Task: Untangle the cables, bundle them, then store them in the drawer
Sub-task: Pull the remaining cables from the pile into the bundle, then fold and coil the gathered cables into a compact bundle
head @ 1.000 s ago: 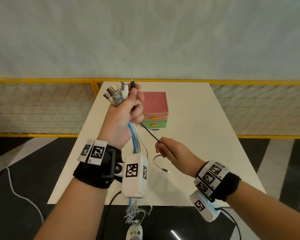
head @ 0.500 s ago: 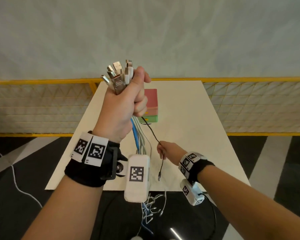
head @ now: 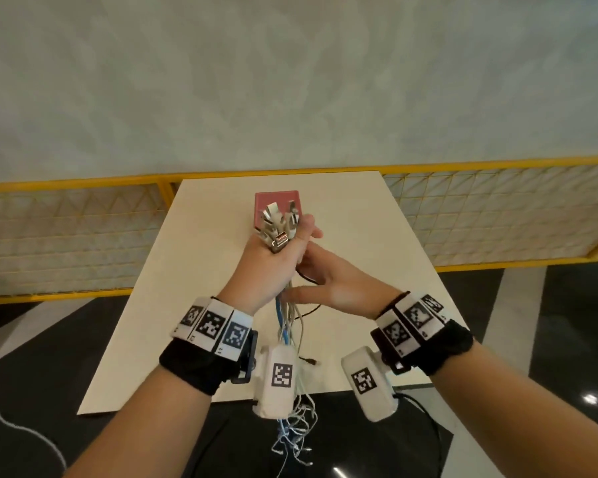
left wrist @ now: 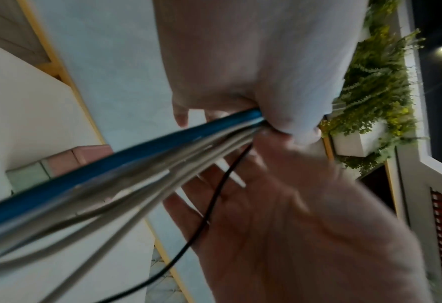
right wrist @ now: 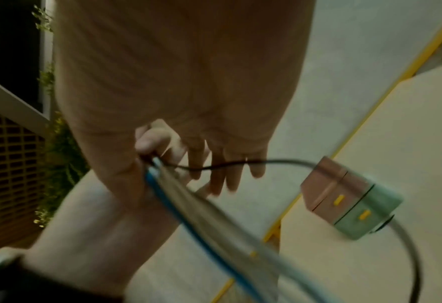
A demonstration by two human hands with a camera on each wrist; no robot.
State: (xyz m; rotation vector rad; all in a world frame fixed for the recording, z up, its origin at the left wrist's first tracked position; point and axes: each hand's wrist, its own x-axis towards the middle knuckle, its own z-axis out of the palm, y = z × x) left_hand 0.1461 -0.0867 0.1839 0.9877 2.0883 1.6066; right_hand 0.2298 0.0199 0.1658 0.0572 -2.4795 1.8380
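Left hand (head: pixel 273 267) fists the blue-and-grey cable bunch (head: pixel 288 313); right hand (head: pixel 335 284), fingers straight, should gather the thin black cable (head: pixel 306 276) in.

Even indoor light, wrist views blurred, perhaps motion, edges warped

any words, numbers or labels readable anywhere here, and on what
No readable words, brands or numbers in any view.
Wristbands: square black-and-white coded markers, with tiny digits beside them too small to read.
White wrist camera housings: one coded marker each, no text.
Pink and green drawer box: plain, only yellow handles.
Cable plugs above the left hand: no marking legible.
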